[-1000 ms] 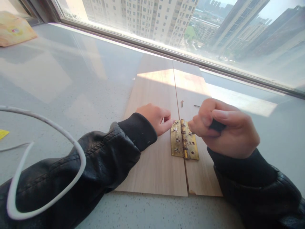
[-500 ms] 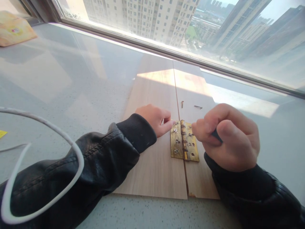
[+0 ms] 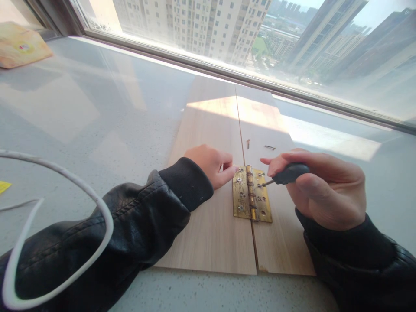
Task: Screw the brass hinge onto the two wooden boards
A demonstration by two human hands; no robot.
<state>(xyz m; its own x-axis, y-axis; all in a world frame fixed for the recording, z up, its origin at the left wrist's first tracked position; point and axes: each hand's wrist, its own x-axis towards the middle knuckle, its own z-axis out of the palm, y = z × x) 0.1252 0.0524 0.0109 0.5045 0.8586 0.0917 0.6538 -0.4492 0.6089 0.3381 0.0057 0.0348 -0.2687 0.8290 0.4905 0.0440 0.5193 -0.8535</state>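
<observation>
The left hand (image 3: pixel 209 164) lies back upward over the left wooden board (image 3: pixel 208 234), fingers curled together, tips at the far left corner of the brass hinge (image 3: pixel 252 197); whether they grip it cannot be told. The right hand (image 3: pixel 334 195), raised over the right wooden board (image 3: pixel 282 242), has thumb and fingers clamped on a dark-handled screwdriver (image 3: pixel 290 173), its long axis crosswise, shaft pointing left and slightly down at the hinge's right leaf. The hinge straddles the boards' seam, its barrel aligned lengthwise.
</observation>
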